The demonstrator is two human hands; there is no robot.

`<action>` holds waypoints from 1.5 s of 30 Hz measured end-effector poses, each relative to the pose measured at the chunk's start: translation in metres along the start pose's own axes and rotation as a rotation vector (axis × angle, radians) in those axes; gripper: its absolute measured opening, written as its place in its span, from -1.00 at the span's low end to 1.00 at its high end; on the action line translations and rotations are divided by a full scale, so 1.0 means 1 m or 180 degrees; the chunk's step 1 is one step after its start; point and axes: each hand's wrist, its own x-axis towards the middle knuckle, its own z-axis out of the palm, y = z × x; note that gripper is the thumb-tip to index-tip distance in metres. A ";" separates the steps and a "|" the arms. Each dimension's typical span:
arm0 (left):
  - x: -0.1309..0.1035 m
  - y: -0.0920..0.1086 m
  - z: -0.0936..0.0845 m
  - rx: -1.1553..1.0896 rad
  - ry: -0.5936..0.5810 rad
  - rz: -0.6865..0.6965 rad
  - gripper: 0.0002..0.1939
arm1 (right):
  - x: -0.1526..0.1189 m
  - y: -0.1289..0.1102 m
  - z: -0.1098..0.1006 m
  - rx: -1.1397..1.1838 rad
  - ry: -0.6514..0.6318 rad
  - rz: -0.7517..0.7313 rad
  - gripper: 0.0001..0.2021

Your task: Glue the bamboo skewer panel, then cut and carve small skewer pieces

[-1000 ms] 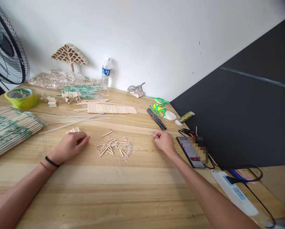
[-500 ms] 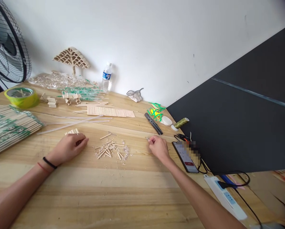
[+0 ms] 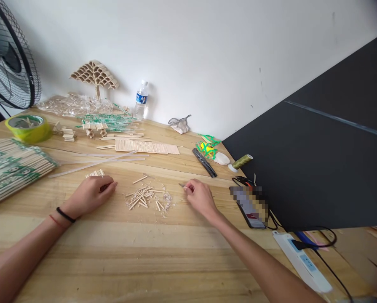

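My left hand rests on the table with its fingers curled closed. A small row of short wooden sticks shows just beyond its knuckles; whether the fingers grip it is hidden. Between the thumb and forefinger of my right hand is a small thin dark-tipped piece, too small to name. Between the hands lies a loose pile of short cut sticks, with clear crumbs at its right side. Behind the pile a flat panel of sticks lies on the table.
Wrapped sticks and a yellow tape roll lie left, near a fan. A stick-built tree and a bottle stand behind. Rightward are a utility knife, thread spool, phone and power strip.
My right hand has moved left toward the stick pile, still pinching the small piece. The left hand has stayed in place. The view has shifted slightly.
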 end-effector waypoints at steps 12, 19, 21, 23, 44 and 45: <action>0.000 0.000 0.001 -0.0067 -0.0045 -0.0091 -0.57 | 0.024 0.005 0.005 -0.0160 0.0018 0.0077 -0.88; 0.000 0.001 0.001 -0.0071 -0.0073 -0.0105 -0.58 | 0.034 0.015 -0.002 -0.0229 0.0082 0.0277 -0.86; 0.000 0.001 0.001 -0.0073 -0.0091 -0.0117 -0.58 | 0.035 0.013 0.001 -0.0167 0.0017 0.0142 -0.88; 0.000 0.000 0.001 -0.0064 -0.0103 -0.0140 -0.58 | 0.035 0.011 0.002 -0.0149 0.0037 0.0167 -0.87; -0.001 -0.006 0.007 -0.0029 -0.0148 -0.0096 -0.60 | 0.053 0.035 0.006 -0.0197 0.0352 0.0586 -0.86; -0.001 -0.006 0.007 -0.0034 -0.0146 -0.0094 -0.60 | 0.054 0.036 0.009 -0.0202 0.0338 0.0557 -0.86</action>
